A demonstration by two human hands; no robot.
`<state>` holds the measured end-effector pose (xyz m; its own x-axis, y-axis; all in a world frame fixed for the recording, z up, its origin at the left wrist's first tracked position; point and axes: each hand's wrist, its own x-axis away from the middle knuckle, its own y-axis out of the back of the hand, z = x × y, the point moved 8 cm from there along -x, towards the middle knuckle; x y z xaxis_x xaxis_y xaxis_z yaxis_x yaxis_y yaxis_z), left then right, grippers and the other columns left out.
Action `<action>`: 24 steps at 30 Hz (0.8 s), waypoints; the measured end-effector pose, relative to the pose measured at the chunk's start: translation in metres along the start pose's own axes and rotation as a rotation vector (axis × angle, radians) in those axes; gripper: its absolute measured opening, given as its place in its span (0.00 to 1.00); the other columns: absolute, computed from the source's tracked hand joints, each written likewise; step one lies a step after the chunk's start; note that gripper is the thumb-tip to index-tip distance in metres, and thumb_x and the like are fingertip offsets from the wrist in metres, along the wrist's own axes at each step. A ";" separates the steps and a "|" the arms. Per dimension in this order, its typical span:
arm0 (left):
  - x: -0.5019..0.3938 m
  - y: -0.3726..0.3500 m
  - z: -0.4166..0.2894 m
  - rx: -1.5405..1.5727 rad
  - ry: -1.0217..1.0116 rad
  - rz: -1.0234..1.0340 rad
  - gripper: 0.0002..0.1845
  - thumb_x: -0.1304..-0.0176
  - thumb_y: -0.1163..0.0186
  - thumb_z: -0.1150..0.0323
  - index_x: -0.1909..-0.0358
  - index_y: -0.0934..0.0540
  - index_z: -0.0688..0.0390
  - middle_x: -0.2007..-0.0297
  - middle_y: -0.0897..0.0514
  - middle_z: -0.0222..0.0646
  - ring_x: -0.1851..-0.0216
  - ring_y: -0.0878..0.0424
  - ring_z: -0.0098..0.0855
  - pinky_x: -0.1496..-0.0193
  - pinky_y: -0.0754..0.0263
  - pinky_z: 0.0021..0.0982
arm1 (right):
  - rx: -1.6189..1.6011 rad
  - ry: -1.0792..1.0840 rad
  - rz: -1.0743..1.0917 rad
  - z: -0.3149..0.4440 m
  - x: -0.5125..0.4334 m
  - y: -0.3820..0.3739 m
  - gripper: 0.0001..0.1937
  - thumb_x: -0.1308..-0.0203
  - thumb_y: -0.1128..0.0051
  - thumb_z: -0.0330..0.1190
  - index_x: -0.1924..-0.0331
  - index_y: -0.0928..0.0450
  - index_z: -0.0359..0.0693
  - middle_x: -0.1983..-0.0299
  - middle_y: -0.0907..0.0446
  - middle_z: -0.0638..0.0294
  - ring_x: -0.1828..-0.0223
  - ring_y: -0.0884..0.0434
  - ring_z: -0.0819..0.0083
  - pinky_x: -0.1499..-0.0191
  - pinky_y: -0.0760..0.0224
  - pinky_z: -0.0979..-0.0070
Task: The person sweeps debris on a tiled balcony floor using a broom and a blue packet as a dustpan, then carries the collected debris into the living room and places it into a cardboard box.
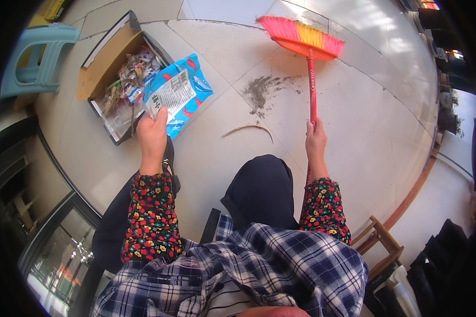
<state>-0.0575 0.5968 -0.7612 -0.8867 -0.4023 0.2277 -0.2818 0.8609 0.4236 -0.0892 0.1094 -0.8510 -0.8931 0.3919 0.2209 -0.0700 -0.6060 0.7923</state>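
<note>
My left hand (152, 134) grips a blue plastic mailing bag (201, 81) that bears a white printed label. The bag partly covers an open cardboard box (121, 55) holding paper scraps and other litter (133, 71). In my right hand (316, 140) is the red handle of a broom (312, 85), its pink and yellow bristles (301, 33) pointing away from me. On the tiled floor between my hands lies a smear of dark dirt (260, 93). Closer to me rests a thin curved strip (250, 126), its material unclear.
A light-blue plastic stool (43, 59) stands at the far left. Nearer on that side is a dark-framed glass-fronted piece of furniture (63, 241). At the lower right are a small wooden stool (380, 241) and dark items (432, 261). My knee (260, 186) juts into the middle.
</note>
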 end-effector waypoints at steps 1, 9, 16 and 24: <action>0.000 0.002 -0.001 -0.052 0.000 -0.012 0.16 0.37 0.43 0.65 0.55 0.22 0.69 0.64 0.16 0.38 0.62 0.21 0.26 0.55 0.29 0.29 | 0.045 0.160 -0.012 0.025 -0.002 0.001 0.16 0.36 0.49 0.36 0.46 0.31 0.41 0.71 0.19 0.48 0.71 0.19 0.51 0.69 0.28 0.59; -0.001 0.006 -0.018 -0.070 -0.059 -0.074 0.17 0.38 0.43 0.64 0.55 0.22 0.68 0.66 0.16 0.42 0.65 0.20 0.29 0.57 0.28 0.30 | 0.516 0.158 0.262 0.033 0.074 0.019 0.21 0.37 0.50 0.35 0.42 0.35 0.38 0.69 0.20 0.44 0.69 0.19 0.47 0.68 0.27 0.55; -0.005 -0.032 -0.028 -0.144 -0.054 0.052 0.18 0.39 0.44 0.63 0.54 0.22 0.66 0.65 0.16 0.49 0.63 0.18 0.39 0.56 0.28 0.34 | 0.596 0.042 0.395 0.008 0.159 0.088 0.22 0.37 0.49 0.35 0.40 0.37 0.40 0.69 0.21 0.45 0.69 0.19 0.47 0.67 0.27 0.56; -0.010 -0.063 0.037 -0.025 0.255 0.285 0.15 0.42 0.46 0.68 0.59 0.20 0.69 0.72 0.16 0.45 0.78 0.17 0.37 0.78 0.25 0.33 | 0.428 -0.149 0.205 0.004 0.116 0.153 0.20 0.35 0.52 0.36 0.42 0.34 0.39 0.70 0.20 0.44 0.68 0.20 0.47 0.66 0.28 0.56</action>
<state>-0.0447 0.5578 -0.8228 -0.8078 -0.2146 0.5490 -0.0249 0.9430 0.3320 -0.2021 0.0646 -0.7016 -0.7939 0.4082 0.4506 0.3168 -0.3549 0.8796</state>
